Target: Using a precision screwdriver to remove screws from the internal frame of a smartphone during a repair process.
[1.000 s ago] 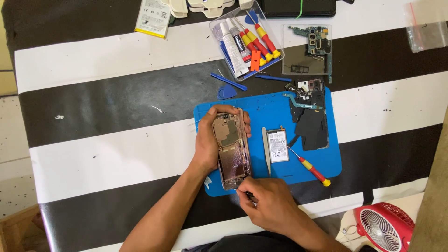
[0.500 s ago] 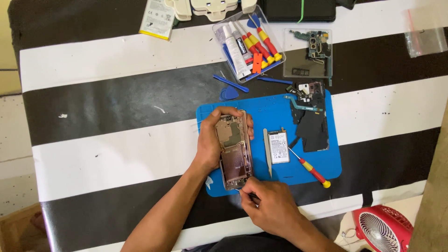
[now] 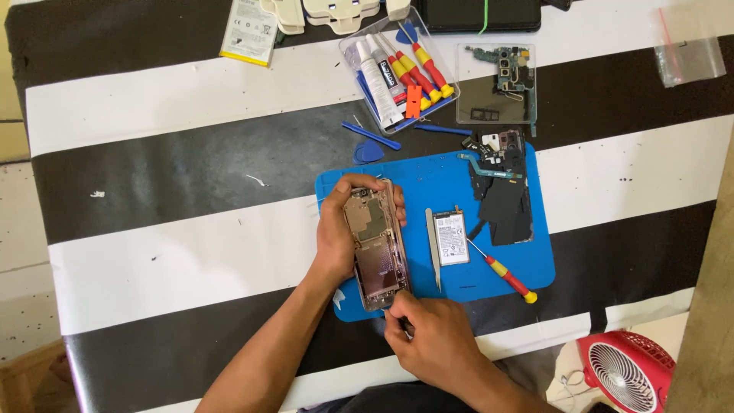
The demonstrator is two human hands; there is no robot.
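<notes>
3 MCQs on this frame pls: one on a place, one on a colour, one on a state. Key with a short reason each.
1. Where does the small battery lie?
A. on the blue mat
B. in the clear tray
C. on the red fan

2. What colour is the handle of the screwdriver on the mat?
A. green and white
B. red and yellow
C. all black

3. How is the phone frame held?
A. lying untouched
B. left hand grips its side, right hand at its bottom end
C. lifted above the table by both hands

Key: 1 A, it rests on the mat beside the tweezers. 2 B, red grip with yellow bands. 3 B, left fingers wrap its edge, right hand touches the lower end.
</notes>
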